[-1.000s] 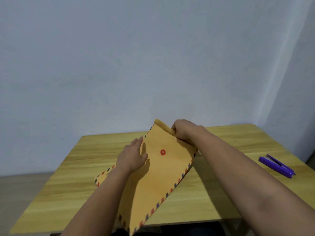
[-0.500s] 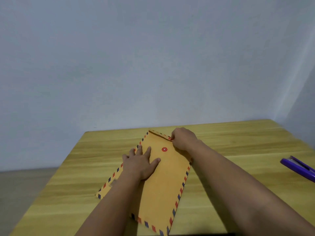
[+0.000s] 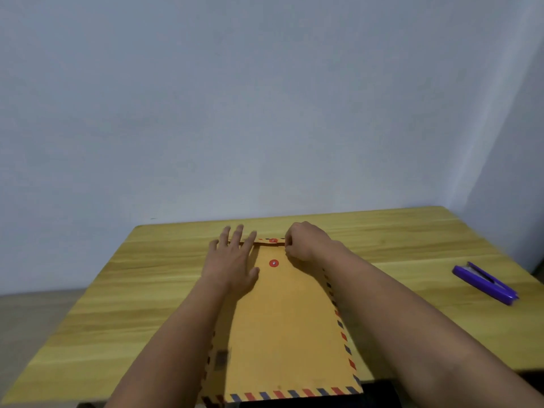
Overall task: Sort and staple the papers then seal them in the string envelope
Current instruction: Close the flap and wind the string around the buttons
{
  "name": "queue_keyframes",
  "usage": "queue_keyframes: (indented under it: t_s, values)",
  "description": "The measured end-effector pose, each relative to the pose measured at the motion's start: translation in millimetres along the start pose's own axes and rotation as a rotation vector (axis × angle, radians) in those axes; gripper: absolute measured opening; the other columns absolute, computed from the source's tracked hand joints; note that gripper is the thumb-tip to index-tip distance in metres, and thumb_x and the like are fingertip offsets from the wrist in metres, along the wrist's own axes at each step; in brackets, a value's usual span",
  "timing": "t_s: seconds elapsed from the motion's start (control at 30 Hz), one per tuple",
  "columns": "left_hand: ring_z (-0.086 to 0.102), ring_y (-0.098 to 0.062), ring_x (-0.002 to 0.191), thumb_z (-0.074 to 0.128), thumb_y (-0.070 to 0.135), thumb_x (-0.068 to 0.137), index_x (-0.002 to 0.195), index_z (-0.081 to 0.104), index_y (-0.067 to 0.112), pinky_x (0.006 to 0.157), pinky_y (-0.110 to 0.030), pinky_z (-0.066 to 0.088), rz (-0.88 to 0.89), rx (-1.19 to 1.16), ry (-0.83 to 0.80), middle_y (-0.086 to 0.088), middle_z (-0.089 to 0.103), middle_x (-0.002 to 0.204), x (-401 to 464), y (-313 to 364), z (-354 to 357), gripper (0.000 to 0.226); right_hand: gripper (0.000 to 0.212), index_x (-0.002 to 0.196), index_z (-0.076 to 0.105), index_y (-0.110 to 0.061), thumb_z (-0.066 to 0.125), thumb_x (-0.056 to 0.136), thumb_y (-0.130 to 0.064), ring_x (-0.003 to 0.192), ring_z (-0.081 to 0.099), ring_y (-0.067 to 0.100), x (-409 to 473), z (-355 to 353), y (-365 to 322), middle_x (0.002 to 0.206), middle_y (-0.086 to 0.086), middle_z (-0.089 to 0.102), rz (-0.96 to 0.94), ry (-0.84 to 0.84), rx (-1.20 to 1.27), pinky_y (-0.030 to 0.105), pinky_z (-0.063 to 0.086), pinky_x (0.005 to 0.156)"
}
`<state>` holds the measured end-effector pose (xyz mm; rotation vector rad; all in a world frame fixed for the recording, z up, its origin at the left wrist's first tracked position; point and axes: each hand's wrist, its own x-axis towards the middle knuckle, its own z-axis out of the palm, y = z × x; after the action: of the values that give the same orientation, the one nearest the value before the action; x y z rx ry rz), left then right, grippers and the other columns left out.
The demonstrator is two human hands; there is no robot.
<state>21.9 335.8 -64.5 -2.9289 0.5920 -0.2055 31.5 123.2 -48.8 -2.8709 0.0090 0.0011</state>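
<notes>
I am looking down at a yellow wooden desk (image 3: 123, 293) standing against a pale wall (image 3: 265, 98). The brown string envelope (image 3: 290, 325) is lying flat on the desk, lengthwise away from me, its near end reaching the front edge. Red and blue stripes are running along its border. Its flap (image 3: 269, 241) is lying folded down at the far end, and I am seeing one red button (image 3: 273, 240) on the flap and a second red button (image 3: 274, 263) on the body just below it.

My left hand (image 3: 231, 262) is resting flat on the far left part of the envelope, fingers straight and spread, the fingertips reaching past the flap's left end onto the desk. Its grip is wide, holding nothing.

My right hand (image 3: 306, 241) is sitting at the right end of the flap, fingers curled in a narrow grip. It is touching the flap's edge there, but I cannot tell whether it is pinching the flap or a string; the detail is too small and blurred.

A purple stapler (image 3: 484, 283) is lying on the desk well apart to the right, near the edge. I am not seeing any loose papers from here.
</notes>
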Motion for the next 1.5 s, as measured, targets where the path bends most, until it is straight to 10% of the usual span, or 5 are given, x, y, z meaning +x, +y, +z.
queue_keyframes:
  t_s: [0.3,0.6,0.7,1.03,1.5]
  values:
    - [0.0,-0.021,0.156,0.018,0.068,0.095,0.159,0.011,0.041,0.124,-0.052,0.004,-0.008,-0.27,-0.077,0.009,0.007,0.169,22,-11,53,0.07,0.036,0.062,0.05,-0.02,0.066,0.092,-0.033,0.083,0.059,0.015,8,-15,9,0.07,-0.007,0.054,0.009,0.162,0.323,0.045,0.037,0.093]
    - [0.003,-0.019,0.156,0.02,0.069,0.095,0.158,0.016,0.041,0.124,-0.051,0.004,-0.02,-0.297,-0.046,0.01,0.01,0.168,20,-11,55,0.069,0.025,0.078,0.067,-0.014,0.065,0.1,-0.024,0.085,0.071,0.013,-4,-72,-12,0.082,0.003,0.073,0.116,0.424,1.371,0.032,0.05,0.085]
    - [0.003,-0.02,0.156,0.02,0.069,0.094,0.158,0.017,0.041,0.124,-0.051,0.004,-0.025,-0.304,-0.04,0.01,0.011,0.168,21,-11,55,0.07,0.025,0.079,0.057,-0.015,0.062,0.103,-0.021,0.056,0.054,0.016,-5,-80,-14,0.065,0.003,0.053,0.107,0.332,1.695,0.032,0.051,0.06]
    - [0.005,-0.019,0.156,0.025,0.07,0.093,0.157,0.022,0.042,0.124,-0.049,0.004,-0.061,-0.349,-0.03,0.01,0.014,0.168,22,-11,56,0.07,0.012,0.093,0.063,-0.017,0.056,0.096,-0.026,0.086,0.063,0.025,-20,-12,-17,0.092,0.002,0.065,0.13,0.086,-0.039,0.034,0.05,0.069]
    - [0.008,-0.021,0.155,0.025,0.067,0.094,0.157,0.024,0.039,0.125,-0.046,0.008,-0.098,-0.35,-0.007,0.006,0.017,0.168,24,-10,58,0.069,0.025,0.111,0.074,-0.021,0.054,0.098,-0.015,0.096,0.068,0.028,-37,28,-22,0.103,0.004,0.073,-0.095,0.092,-0.246,0.035,0.047,0.07]
